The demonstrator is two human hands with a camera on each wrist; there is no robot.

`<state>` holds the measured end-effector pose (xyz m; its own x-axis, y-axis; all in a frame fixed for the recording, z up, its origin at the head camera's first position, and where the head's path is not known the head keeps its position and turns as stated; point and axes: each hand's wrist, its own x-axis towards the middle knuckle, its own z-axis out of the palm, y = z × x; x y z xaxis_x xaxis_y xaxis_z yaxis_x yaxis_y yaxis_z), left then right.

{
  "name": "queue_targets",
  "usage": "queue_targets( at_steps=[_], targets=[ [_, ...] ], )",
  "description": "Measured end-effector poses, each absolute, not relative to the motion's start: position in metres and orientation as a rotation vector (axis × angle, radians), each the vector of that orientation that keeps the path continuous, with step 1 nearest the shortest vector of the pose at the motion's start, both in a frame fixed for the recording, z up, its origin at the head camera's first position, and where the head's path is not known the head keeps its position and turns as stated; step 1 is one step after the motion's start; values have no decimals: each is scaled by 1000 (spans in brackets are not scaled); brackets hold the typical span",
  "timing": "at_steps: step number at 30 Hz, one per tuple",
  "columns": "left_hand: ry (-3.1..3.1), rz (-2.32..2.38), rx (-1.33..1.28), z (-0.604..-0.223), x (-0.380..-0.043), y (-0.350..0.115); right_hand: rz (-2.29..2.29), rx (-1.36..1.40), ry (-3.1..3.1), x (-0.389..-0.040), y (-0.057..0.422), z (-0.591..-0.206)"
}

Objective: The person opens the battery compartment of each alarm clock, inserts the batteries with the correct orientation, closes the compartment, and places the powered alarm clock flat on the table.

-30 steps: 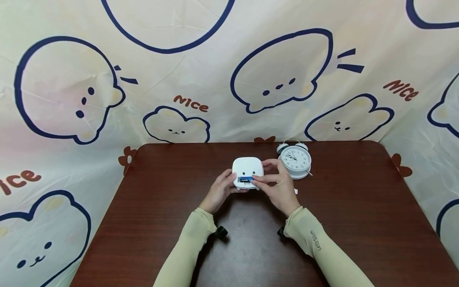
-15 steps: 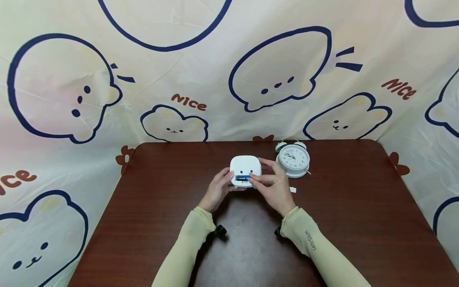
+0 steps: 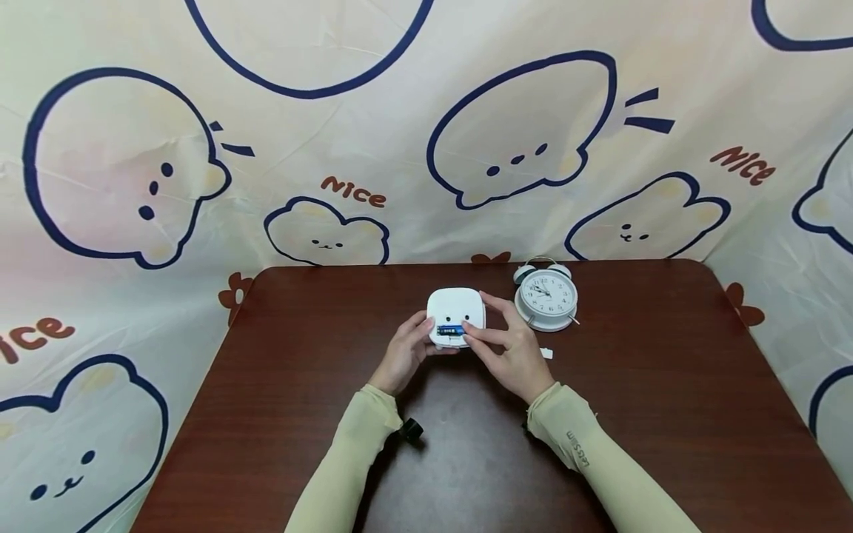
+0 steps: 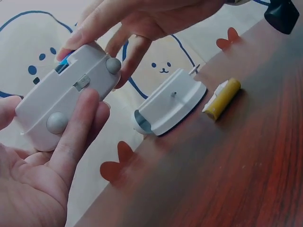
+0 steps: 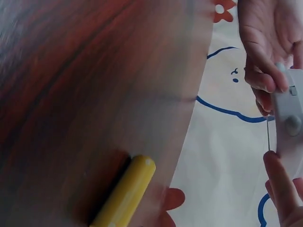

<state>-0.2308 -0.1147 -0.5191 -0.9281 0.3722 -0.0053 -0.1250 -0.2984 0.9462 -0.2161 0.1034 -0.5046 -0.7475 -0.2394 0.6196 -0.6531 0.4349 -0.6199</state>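
Observation:
A small white rounded-square device [image 3: 456,302], with two dark holes and an uncovered battery slot facing up, is held above the table. My left hand [image 3: 403,357] grips its left side, thumb on the near face and fingers beneath. A blue battery [image 3: 449,331] lies in the slot. At the battery's right end, my right hand [image 3: 518,357] pinches with thumb and finger, while another finger touches the device's right edge. In the left wrist view, round feet [image 4: 57,122] show on the device's underside, and a sliver of blue battery [image 4: 62,64] appears under a right fingertip.
A white twin-bell alarm clock [image 3: 548,295] stands behind my right hand on the brown table [image 3: 320,326]. Near it lie a yellow cylinder [image 4: 224,99], perhaps a battery, and a small white piece [image 3: 547,353]. A patterned cloth [image 3: 400,148] hangs behind.
The device and both hands have shifted slightly left. The blue battery stays in the slot, now lying a little flatter, with my right fingers still at its right end.

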Motion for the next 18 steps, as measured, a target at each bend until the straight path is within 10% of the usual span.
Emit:
queue_targets(
  at_steps=[18],
  targets=[
    [1628, 2260, 328, -523, -232, -109, 1151, 778, -2342, -219, 111, -508]
  ],
)
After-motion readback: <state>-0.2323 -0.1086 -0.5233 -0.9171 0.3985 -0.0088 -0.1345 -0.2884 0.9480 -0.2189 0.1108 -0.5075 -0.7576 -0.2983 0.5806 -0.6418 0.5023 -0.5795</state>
